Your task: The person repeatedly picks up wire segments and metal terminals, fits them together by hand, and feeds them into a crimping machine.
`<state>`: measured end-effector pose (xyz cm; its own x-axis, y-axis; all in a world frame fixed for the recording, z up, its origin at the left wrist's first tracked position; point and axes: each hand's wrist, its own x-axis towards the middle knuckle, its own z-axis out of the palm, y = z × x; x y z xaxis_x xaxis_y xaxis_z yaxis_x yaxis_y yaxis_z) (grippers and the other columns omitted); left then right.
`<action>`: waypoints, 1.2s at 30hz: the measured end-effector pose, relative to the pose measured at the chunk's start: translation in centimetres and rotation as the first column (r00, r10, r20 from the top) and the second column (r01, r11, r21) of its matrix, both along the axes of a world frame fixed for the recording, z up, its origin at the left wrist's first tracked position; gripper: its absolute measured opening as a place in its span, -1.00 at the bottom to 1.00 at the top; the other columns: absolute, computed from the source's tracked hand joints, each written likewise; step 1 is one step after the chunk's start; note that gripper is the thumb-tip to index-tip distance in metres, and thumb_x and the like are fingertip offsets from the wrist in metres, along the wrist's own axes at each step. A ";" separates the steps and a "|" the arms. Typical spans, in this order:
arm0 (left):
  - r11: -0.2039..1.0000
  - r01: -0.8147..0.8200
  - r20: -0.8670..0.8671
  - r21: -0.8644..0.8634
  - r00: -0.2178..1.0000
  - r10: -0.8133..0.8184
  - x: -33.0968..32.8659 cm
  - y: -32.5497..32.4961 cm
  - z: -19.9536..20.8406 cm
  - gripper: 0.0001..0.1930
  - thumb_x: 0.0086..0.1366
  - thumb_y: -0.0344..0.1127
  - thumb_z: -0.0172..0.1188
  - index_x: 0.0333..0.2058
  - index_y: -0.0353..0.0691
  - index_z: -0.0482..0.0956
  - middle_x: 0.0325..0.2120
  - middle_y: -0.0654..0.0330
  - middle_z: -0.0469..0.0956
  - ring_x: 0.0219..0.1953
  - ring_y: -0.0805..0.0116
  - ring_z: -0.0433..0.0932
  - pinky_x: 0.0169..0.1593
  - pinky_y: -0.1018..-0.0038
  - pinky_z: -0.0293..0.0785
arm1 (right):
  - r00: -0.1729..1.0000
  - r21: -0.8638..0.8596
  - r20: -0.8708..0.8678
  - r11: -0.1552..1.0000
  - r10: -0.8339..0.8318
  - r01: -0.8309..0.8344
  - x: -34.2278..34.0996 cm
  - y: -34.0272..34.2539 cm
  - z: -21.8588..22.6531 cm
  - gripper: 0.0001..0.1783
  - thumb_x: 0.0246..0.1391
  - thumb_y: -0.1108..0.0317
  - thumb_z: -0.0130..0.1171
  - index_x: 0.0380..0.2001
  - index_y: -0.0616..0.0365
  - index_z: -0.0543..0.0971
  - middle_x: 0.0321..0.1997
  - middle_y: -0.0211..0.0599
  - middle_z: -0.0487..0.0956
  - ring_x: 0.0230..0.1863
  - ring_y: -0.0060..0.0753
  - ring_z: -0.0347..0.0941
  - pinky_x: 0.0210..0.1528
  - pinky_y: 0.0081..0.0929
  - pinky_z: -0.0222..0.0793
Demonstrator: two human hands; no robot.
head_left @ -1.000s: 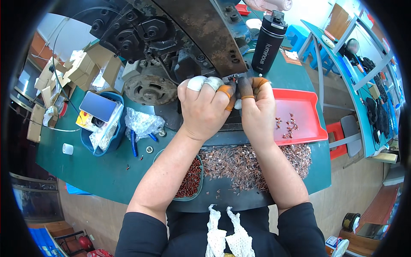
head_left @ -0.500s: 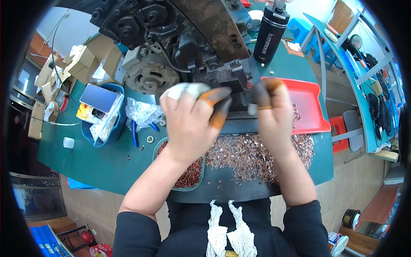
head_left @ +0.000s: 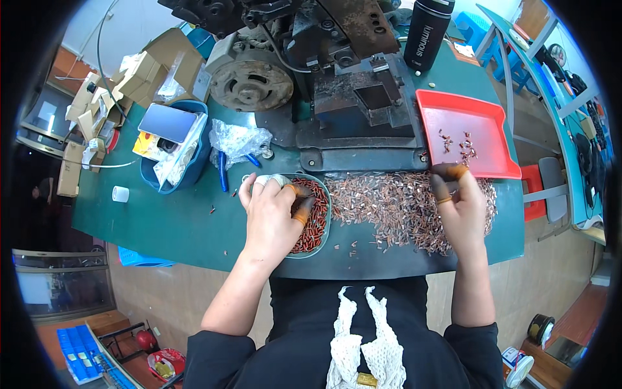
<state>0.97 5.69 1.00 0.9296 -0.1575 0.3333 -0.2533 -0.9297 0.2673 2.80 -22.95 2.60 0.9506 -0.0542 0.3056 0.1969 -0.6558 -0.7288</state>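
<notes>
Left hand [head_left: 271, 217] has moved to the bowl [head_left: 330, 217] of red pins [head_left: 315, 227], fingers parted; right hand [head_left: 465, 211] is curled, its hold unclear. Tray [head_left: 492, 129] has few pieces [head_left: 468, 153]; many pins remain.

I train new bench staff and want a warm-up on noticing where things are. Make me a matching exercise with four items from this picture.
Items
1. left hand
2. right hand
3. blue basket
4. black bottle

Places
A. upright, beyond the red tray
B. over the loose coppery pieces
C. at the tub of reddish pieces
D. left of the crumpled clear plastic

Pairs: 1-C, 2-B, 3-D, 4-A
</notes>
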 end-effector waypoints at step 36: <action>0.621 0.312 0.061 -0.719 0.918 -0.391 -2.5 -2.4 2.3 -0.78 0.01 -0.43 0.42 -0.34 -0.19 0.59 -0.35 0.17 0.53 -0.23 0.20 0.53 -0.11 0.36 0.45 | 0.718 0.779 -0.304 0.597 0.626 -0.190 -2.8 6.3 -1.5 -0.74 0.11 0.23 0.29 -0.50 0.10 0.46 -0.57 -0.56 0.42 -0.59 -0.75 0.26 -0.55 -0.72 0.11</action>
<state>-1.50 3.25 3.31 0.8854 -0.2348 0.4011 -0.4582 -0.2967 0.8378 0.01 -16.70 1.13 0.8973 0.4098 -0.1642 -0.2221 0.0975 -0.9701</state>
